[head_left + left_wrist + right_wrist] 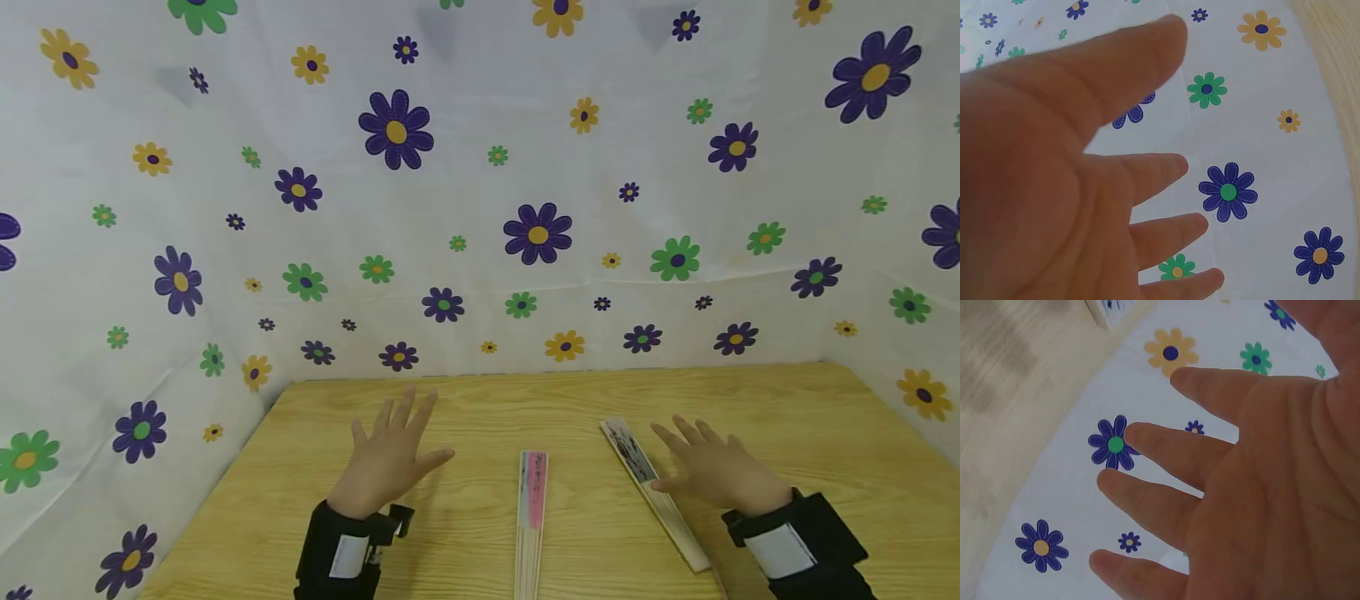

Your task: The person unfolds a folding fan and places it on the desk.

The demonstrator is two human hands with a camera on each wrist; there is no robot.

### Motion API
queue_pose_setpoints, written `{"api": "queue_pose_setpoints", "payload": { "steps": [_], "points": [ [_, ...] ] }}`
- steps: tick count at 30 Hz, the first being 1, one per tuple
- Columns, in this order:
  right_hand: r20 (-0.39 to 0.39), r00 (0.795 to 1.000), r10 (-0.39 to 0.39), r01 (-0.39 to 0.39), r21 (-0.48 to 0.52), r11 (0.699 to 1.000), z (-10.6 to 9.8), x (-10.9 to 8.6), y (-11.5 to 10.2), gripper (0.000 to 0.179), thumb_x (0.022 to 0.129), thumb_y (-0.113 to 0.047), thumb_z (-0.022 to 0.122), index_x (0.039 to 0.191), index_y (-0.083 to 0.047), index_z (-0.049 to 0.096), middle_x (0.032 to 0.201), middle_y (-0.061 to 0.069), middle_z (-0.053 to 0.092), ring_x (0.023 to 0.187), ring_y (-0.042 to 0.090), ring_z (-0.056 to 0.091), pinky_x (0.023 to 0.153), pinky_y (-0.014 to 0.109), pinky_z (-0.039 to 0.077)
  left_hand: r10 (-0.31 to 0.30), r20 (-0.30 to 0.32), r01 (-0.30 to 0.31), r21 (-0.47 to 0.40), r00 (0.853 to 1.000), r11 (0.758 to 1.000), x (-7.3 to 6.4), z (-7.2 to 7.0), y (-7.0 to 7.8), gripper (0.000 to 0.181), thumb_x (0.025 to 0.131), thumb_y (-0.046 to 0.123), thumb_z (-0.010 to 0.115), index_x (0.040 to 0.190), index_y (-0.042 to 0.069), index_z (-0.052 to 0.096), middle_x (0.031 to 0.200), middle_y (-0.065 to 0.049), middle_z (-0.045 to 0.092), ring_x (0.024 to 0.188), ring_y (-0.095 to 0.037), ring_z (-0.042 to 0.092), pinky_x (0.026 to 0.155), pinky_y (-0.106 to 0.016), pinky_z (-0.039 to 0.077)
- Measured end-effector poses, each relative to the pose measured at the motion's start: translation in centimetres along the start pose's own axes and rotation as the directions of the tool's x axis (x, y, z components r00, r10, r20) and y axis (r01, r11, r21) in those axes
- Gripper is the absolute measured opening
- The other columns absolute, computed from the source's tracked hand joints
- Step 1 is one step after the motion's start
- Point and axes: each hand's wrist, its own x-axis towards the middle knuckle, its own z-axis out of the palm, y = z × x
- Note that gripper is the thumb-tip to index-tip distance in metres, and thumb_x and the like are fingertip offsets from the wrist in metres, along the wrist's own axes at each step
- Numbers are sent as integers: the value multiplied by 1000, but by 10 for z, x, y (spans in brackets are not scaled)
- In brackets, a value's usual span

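Observation:
A folded fan (531, 508) with pink and pale grey-green paper and light wooden ribs lies on the table, its near end cut off by the head view's edge. To its right a second folded fan (652, 492), with dark ink markings on its paper, lies slanted. My left hand (392, 457) is held over the table left of the pink fan, fingers spread and holding nothing. Beside the slanted fan, my right hand (720, 473) has its fingers extended and partly overlaps that fan in view; nothing is in its grasp. Both palms show bare in the wrist views.
The wooden table (465, 417) carries both fans. A white cloth with printed flowers (465, 192) hangs along the back and both sides. Black wrist straps (341, 546) are on both forearms. A thin cord runs near the slanted fan's lower end.

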Motion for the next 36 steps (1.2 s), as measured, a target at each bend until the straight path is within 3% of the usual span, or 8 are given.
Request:
{"api": "queue_pose_setpoints", "payload": {
  "steps": [6, 9, 13, 16, 19, 25, 33, 36],
  "points": [
    [63, 998, 23, -21, -33, 999, 10, 9, -13, 74, 85, -39, 71, 138, 5, 48, 140, 40, 41, 122, 61, 35, 95, 79, 28, 10, 17, -10, 11, 1000, 1000, -5, -1, 3, 75, 93, 41, 62, 152, 6, 32, 154, -30, 26, 134, -54, 21, 96, -85, 11],
    [51, 999, 7, -3, -75, 997, 16, 12, -17, 71, 82, -36, 74, 133, 7, 52, 136, 37, 47, 118, 57, 43, 94, 73, 37, 13, 23, -14, 26, 1000, 1000, -7, -2, 3, 75, 92, 42, 62, 152, 7, 32, 154, -29, 27, 134, -54, 21, 95, -86, 10],
    [-52, 998, -36, 28, -155, 988, 19, 13, -26, 50, 78, -35, 78, 103, 7, 67, 95, 21, 67, 82, 34, 62, 68, 47, 56, 9, 45, -10, 26, 999, 1000, -10, -5, 5, 75, 93, 43, 61, 152, 8, 32, 153, -30, 27, 135, -54, 19, 95, -86, 9],
    [-88, 996, -14, -1, -165, 986, 19, 14, -31, 39, 80, -37, 76, 77, 0, 64, 62, 2, 52, 54, 15, 47, 44, 26, 38, 8, 64, -9, 18, 998, 1000, -11, -6, 7, 75, 92, 43, 62, 152, 7, 32, 153, -30, 28, 136, -54, 18, 95, -86, 7],
    [-42, 997, 69, -74, -149, 986, 21, 14, -33, 41, 83, -42, 72, 67, -6, 58, 55, -3, 37, 49, 10, 36, 44, 22, 21, 11, 68, -13, 20, 998, 1000, -12, -7, 8, 75, 92, 43, 62, 151, 7, 34, 152, -30, 30, 135, -54, 19, 95, -87, 6],
    [78, 983, 168, -154, -154, 976, 26, 12, -30, 46, 83, -48, 69, 62, -8, 60, 52, -4, 37, 47, 9, 36, 44, 21, 19, 12, 67, -15, 40, 998, 999, -14, -6, 10, 73, 91, 42, 64, 149, 7, 38, 151, -29, 34, 135, -54, 21, 94, -87, 7],
    [102, 988, 115, -107, -82, 991, 33, 11, -21, 46, 87, -30, 65, 51, -14, 42, 51, -5, 33, 45, 8, 30, 44, 21, 18, 30, 70, -33, 51, 997, 998, -10, -2, 16, 75, 90, 42, 65, 149, 7, 37, 150, -28, 36, 134, -53, 24, 93, -87, 7],
    [98, 990, 100, -96, -36, 995, 32, 11, -18, 40, 86, -23, 63, 52, -12, 47, 52, -3, 39, 46, 9, 35, 42, 21, 23, 49, 67, -53, 57, 997, 997, -7, 1, 20, 76, 89, 43, 66, 149, 7, 37, 149, -28, 38, 134, -53, 25, 94, -87, 8]
  ]
}}
